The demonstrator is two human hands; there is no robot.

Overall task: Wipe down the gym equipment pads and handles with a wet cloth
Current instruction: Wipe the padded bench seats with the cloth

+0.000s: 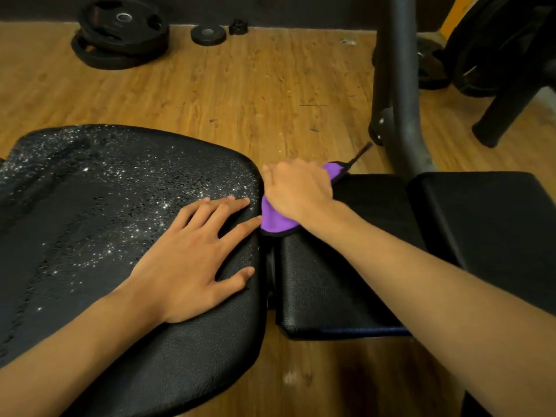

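A wide black bench pad (90, 206), glistening with water droplets, fills the left half of the view. My left hand (192, 254) lies flat on its right part with fingers spread. My right hand (296, 189) presses a purple cloth (275, 219) with black trim into the gap between that pad and a narrower black pad (331, 281). The fingers curl over the cloth, which sticks out on both sides of the hand. A third black pad (487, 224) sits further right.
A grey steel upright (403, 85) rises just behind the narrow pad. Black weight plates (120, 34) lie stacked on the wooden floor at the back left, a smaller plate (208, 34) beside them. More dark equipment (499, 55) stands at the far right.
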